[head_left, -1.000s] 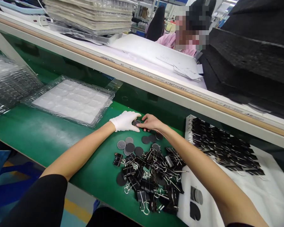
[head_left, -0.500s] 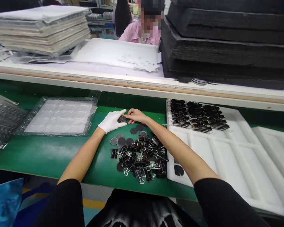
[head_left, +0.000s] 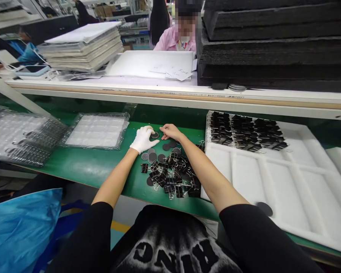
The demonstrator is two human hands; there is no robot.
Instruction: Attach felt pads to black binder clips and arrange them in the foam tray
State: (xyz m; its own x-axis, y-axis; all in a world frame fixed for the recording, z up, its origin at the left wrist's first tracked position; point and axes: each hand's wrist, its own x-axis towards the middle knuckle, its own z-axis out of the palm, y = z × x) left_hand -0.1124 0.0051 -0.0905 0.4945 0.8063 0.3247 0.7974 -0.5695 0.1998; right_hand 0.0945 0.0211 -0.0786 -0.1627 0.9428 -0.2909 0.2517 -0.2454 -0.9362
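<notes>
My left hand (head_left: pixel 144 139), in a white glove, is at the far side of the green table, its fingers and thumb curved around a small stack of round black discs (head_left: pixel 155 135). Just to the right, my bare right hand (head_left: pixel 171 132) points its bent fingers toward the stack, fingertips close together; whether they pinch anything is too small to see. Loose discs (head_left: pixel 160 157), some black and some greyish, lie nearer to me. Beside them is a heap of black binder clips (head_left: pixel 173 176) with silver wire handles.
Right, a white foam tray (head_left: pixel 246 170) bears rows of black binder clips (head_left: pixel 247 129) and a loose disc (head_left: pixel 265 209). Left are clear plastic trays (head_left: pixel 96 131). A raised shelf edge (head_left: pixel 170 99) crosses behind, carrying black foam sheets (head_left: pixel 267 49). A person in pink (head_left: pixel 165 40) sits beyond.
The camera view has swung left, so the scene sits further right. The right fingertips have drawn a little away from the disc stack by the left hand.
</notes>
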